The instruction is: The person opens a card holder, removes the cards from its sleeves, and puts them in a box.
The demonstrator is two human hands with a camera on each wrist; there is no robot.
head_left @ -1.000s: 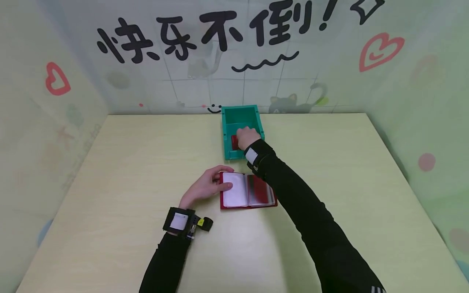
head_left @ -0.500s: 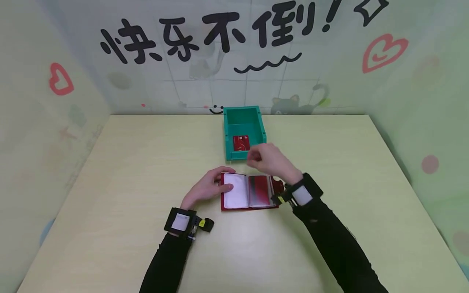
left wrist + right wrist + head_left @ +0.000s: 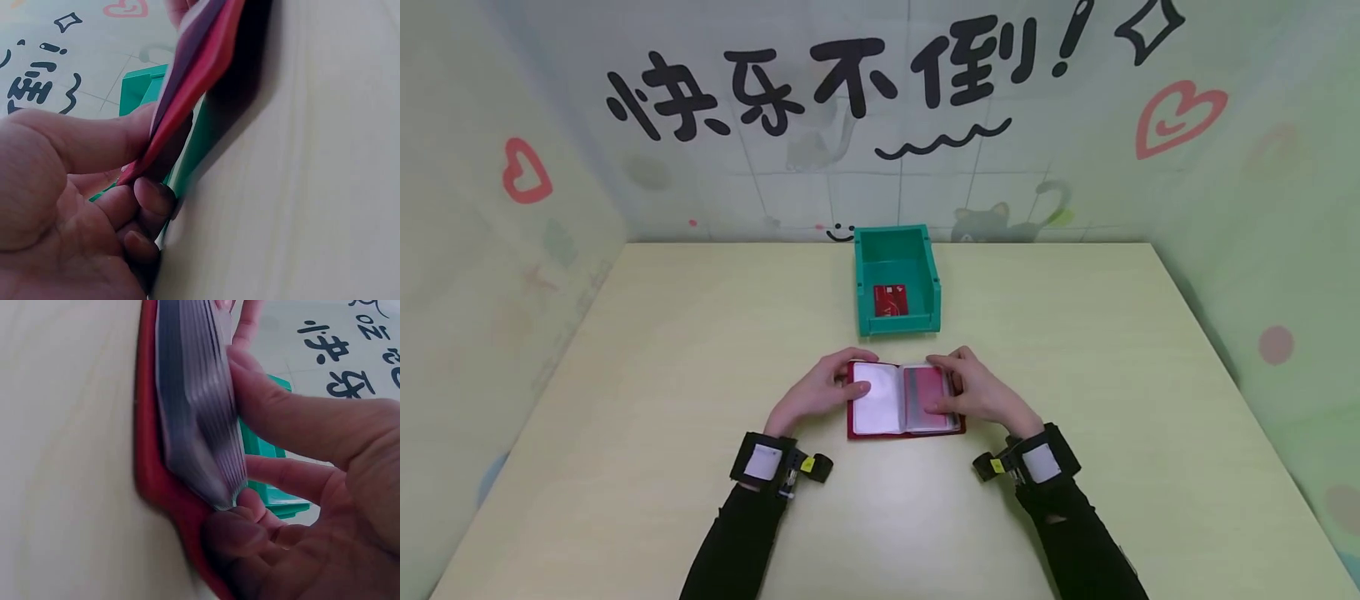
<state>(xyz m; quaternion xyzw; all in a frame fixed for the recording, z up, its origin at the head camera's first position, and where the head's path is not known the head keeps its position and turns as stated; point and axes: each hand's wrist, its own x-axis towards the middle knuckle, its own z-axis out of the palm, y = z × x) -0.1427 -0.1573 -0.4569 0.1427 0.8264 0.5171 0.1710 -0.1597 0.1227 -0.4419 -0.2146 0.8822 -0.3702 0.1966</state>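
A red card holder (image 3: 877, 404) lies spread open on the table, its clear plastic sleeves facing up. Behind the film of a right-hand sleeve shows a pinkish-red card (image 3: 926, 385). My left hand (image 3: 822, 388) grips the left cover, thumb on top and fingers curled underneath; the left wrist view shows that red cover edge (image 3: 209, 75) tilted between them. At the other side my right hand (image 3: 991, 398) pinches the stack of sleeves (image 3: 203, 381) by its outer edge, thumb over the top sleeve. Its fingers are partly hidden behind the sleeves.
Just beyond the card holder stands a teal bin (image 3: 901, 324), with a red card (image 3: 891, 301) lying inside near its front. A printed backdrop (image 3: 737, 183) rises along the table's rear edge. Each wrist carries a strapped-on camera.
My right hand has come back from the teal bin to the card holder's right side and taken hold of the sleeves. My left hand has stayed on the left cover.
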